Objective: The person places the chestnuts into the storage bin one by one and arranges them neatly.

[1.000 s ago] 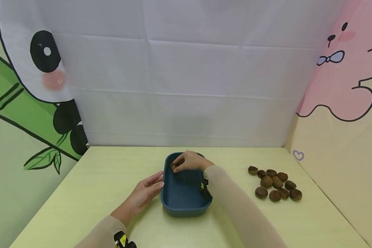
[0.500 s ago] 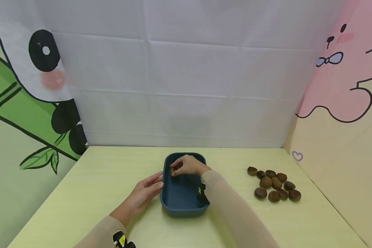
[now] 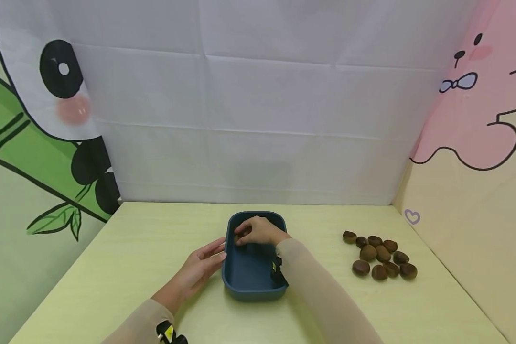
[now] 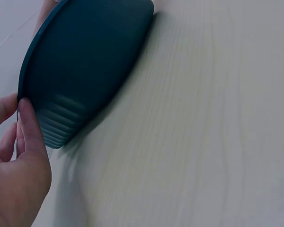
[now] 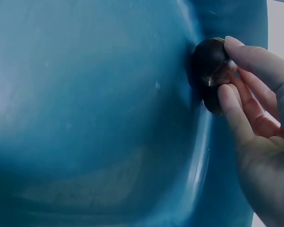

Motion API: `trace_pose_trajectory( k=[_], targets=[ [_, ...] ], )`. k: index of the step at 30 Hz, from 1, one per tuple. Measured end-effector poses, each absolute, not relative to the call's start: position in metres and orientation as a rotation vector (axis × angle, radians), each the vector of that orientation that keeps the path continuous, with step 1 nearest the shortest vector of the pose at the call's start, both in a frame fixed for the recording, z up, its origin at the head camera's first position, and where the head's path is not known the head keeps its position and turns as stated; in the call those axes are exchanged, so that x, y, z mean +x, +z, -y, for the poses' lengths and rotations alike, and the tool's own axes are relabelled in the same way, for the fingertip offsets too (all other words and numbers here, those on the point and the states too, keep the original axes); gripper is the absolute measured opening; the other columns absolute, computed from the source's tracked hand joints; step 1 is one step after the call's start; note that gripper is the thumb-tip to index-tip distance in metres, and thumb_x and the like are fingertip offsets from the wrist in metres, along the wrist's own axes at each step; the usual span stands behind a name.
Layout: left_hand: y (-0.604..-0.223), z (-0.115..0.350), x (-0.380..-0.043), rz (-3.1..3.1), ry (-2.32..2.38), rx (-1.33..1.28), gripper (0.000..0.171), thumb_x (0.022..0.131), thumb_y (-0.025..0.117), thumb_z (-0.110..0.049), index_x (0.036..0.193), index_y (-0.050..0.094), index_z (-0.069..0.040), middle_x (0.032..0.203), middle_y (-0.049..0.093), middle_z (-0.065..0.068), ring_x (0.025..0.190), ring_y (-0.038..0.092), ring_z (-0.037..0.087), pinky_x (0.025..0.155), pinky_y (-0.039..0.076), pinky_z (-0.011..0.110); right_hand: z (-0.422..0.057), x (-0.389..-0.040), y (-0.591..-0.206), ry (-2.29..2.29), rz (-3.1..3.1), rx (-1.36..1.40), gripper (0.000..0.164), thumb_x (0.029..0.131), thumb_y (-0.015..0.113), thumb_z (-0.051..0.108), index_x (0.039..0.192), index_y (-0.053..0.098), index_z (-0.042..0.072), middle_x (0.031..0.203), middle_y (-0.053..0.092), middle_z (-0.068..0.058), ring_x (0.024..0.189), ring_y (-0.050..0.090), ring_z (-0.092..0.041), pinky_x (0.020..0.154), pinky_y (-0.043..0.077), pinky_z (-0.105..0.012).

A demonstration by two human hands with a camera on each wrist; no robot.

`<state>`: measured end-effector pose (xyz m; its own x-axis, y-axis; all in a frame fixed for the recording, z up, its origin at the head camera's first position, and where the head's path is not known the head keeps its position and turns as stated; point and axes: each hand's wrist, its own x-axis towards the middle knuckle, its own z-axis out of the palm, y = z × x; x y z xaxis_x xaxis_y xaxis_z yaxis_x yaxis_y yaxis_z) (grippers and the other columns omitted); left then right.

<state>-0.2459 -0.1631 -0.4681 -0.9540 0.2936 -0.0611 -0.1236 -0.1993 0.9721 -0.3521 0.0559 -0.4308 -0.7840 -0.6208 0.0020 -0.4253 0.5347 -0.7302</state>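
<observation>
A dark blue rectangular bin (image 3: 253, 272) stands on the table in front of me. My left hand (image 3: 198, 270) rests its extended fingers against the bin's left side; in the left wrist view the fingertips (image 4: 26, 106) are right at the rim. Inside the bin's far left part, my right hand (image 3: 260, 231) pinches a dark brown chestnut (image 5: 209, 59) between thumb and fingers. Just beside it, partly hidden by the fingers, shows a second dark rounded chestnut (image 5: 212, 99). Both are close to the bin's wall in the right wrist view.
Several loose chestnuts (image 3: 382, 254) lie in a group on the right of the pale yellow table (image 3: 146, 239). A white cloth (image 3: 258, 105) hangs behind the table's far edge. Printed panels stand at left and right.
My right hand has shifted slightly toward me inside the bin, still pinching the chestnut. The left hand stays at the bin's side, and the chestnut group is unchanged.
</observation>
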Motion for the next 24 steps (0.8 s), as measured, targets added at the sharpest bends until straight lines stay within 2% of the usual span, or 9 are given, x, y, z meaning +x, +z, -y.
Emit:
trace_pose_trajectory(
  k=[8,13,24],
  targets=[
    [-0.471,0.165,-0.247,-1.791,2.234,0.187,0.063,0.100,0.062,-0.009,0.156,0.033,-0.003,0.154,0.036,0.022,0.130,0.052,0.021,0.103,0.046,0.028,-0.052,-0.352,-0.431,-1.079,-2.523,-0.868,0.030,0.089,0.079,0.021,0.118,0.074,0.015,0.098,0.073,0.009,0.091,0.067,-0.004,0.089,0.053,-0.027],
    [-0.471,0.165,-0.247,-1.797,2.239,0.187,0.063,0.101,0.061,-0.009,0.156,0.032,-0.002,0.153,0.036,0.024,0.127,0.054,0.019,0.103,0.046,0.028,-0.054,-0.353,-0.426,-1.065,-2.528,-0.860,0.035,0.088,0.080,0.027,0.120,0.073,0.016,0.105,0.072,0.008,0.095,0.065,-0.004,0.093,0.052,-0.029],
    [-0.472,0.163,-0.248,-1.811,2.243,0.176,0.064,0.099,0.064,-0.010,0.155,0.034,-0.003,0.152,0.038,0.023,0.127,0.055,0.021,0.103,0.047,0.030,-0.083,-0.356,-0.387,-1.046,-2.532,-0.923,0.040,0.092,0.075,0.022,0.130,0.067,0.008,0.122,0.068,-0.005,0.109,0.064,-0.015,0.095,0.052,-0.031]
  ],
)
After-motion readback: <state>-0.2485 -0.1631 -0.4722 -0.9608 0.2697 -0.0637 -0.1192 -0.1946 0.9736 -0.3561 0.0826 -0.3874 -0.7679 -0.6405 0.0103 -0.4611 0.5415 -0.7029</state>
